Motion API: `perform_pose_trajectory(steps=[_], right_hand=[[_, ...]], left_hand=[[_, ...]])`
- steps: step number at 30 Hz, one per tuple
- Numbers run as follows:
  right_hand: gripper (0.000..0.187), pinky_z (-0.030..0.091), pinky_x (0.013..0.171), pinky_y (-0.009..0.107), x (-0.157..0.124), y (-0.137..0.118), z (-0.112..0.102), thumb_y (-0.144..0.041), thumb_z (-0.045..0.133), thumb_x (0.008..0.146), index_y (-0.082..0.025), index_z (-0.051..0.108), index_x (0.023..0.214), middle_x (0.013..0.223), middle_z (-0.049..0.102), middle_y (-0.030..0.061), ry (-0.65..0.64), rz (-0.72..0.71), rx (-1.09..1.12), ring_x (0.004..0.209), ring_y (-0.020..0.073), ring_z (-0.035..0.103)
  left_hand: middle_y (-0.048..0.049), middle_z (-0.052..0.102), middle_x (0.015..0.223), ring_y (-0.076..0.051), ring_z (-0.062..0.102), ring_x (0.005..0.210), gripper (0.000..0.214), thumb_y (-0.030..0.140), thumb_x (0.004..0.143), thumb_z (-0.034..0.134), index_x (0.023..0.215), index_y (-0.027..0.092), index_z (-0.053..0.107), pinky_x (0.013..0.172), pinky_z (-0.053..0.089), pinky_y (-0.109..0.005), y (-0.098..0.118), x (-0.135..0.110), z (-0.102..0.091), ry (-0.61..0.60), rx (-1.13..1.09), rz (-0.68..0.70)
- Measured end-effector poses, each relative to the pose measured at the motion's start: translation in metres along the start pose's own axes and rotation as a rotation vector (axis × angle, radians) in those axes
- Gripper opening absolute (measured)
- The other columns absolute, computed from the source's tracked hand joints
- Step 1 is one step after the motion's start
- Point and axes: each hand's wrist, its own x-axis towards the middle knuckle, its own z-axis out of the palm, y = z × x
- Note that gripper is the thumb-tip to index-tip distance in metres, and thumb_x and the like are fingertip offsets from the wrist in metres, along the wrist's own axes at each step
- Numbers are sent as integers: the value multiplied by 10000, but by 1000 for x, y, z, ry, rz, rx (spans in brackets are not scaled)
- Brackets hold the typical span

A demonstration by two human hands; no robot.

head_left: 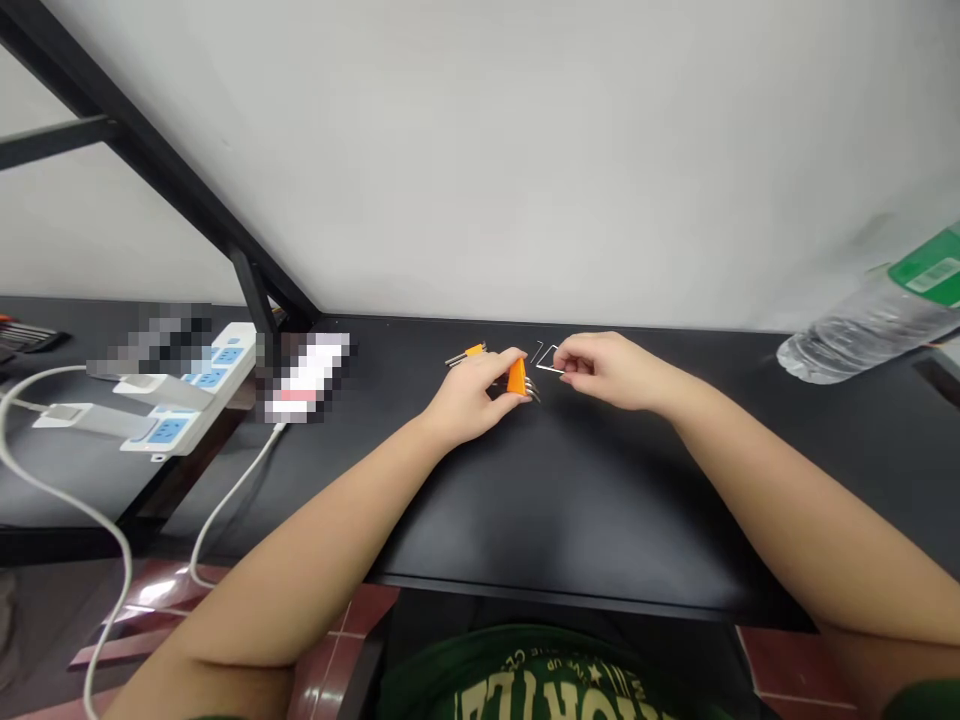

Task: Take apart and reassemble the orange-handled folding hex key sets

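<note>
My left hand point(469, 398) is closed around an orange hex key holder point(517, 377), pinched between thumb and fingers. Bent metal key ends point(533, 390) stick out from its right side. Just right of it, my right hand point(609, 370) pinches a silver L-shaped hex key point(550, 368) by one end. Thin small hex keys point(538, 350) lie on the black table between the two hands, towards the wall. Beyond my left hand lies another orange piece point(474, 351) with metal rods, partly covered by that hand.
To the left, a phone point(304, 385) on a white cable rests on the table point(570, 500). A white power strip point(202, 385) with plugs sits beyond the black frame bar point(172, 165). At the right, a clear water bottle point(862, 325) lies tilted near the wall.
</note>
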Motion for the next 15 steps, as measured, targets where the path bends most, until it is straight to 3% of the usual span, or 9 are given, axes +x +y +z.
perform_pose_trajectory(steps=[5, 15], right_hand=[[141, 458, 696, 284, -4, -17, 2, -185, 581, 923, -212, 719, 927, 922, 674, 42, 99, -113, -14, 757, 156, 600], [229, 433, 676, 290, -4, -18, 15, -134, 525, 970, -176, 749, 950, 897, 610, 69, 204, -255, -208, 725, 158, 552]], left_hand=[[-30, 747, 1066, -188, 700, 949, 482, 404, 906, 725, 1340, 230, 604, 899, 589, -330, 2, 1, -1, -8, -16, -1], [-23, 742, 1054, -183, 698, 910, 487, 394, 889, 759, 1328, 245, 607, 878, 575, -322, 0, 0, 1, 1, 24, 25]])
